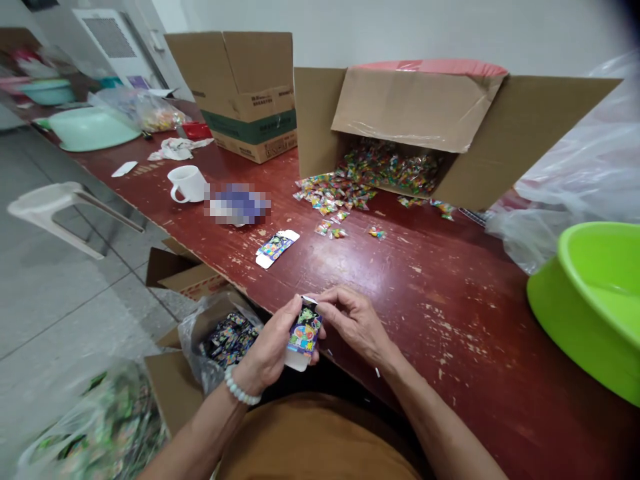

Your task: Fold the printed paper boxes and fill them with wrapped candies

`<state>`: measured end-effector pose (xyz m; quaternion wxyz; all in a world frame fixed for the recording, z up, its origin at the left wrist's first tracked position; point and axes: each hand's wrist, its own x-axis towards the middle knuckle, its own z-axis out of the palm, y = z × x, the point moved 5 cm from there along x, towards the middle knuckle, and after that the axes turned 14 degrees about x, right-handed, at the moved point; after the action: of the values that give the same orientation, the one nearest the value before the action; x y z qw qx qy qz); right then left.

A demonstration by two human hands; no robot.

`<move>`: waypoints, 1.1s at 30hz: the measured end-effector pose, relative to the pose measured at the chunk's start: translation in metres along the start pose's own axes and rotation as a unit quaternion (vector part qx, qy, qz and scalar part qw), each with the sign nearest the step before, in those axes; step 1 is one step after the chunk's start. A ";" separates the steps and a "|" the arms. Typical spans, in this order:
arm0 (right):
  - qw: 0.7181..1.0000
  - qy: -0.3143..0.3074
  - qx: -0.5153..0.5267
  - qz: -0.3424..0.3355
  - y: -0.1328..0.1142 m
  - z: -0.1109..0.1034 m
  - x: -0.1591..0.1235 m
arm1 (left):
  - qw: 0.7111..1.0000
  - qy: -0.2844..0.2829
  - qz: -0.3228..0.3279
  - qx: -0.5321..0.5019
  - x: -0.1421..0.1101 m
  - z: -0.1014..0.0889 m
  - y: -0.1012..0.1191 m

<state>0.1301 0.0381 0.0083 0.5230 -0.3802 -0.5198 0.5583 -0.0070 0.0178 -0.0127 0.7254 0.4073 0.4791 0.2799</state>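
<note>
A small printed carton in dark purple with colourful pictures is held over the table's front edge. My left hand wraps round it from the left, fingers closed behind. My right hand has its thumb and fingertips together at the carton's top flap. The white lower flap hangs out at the bottom. A similar carton lies on the table just beyond, its end flaps spread. Several small wrapped candies lie farther back, near a heap of them at the mouth of a large cardboard box.
The red table holds a white mug, a closer-to-wall cardboard box and a green basin at right. Below left stand an open bag of small dark printed packs and a plastic bag of green packets. A white stool stands left.
</note>
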 end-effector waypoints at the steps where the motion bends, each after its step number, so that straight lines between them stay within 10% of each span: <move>1: 0.999 -0.006 0.030 0.036 0.003 0.002 0.001 | 1.000 0.008 0.002 0.004 0.002 -0.001 -0.001; 10: 0.962 0.013 0.208 0.176 0.011 0.008 0.010 | 0.992 0.036 0.059 0.108 0.007 -0.005 0.006; 27: 0.992 -0.046 -0.112 -0.036 -0.010 0.009 0.014 | 0.993 0.025 0.065 0.096 0.007 -0.013 0.005; 33: 0.994 -0.058 -0.096 -0.014 -0.013 0.009 0.017 | 0.995 0.033 0.051 0.075 0.009 -0.014 0.000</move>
<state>0.1206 0.0518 0.0245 0.4613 -0.3881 -0.6056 0.5195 -0.0162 0.0291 -0.0200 0.6614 0.4746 0.5011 0.2937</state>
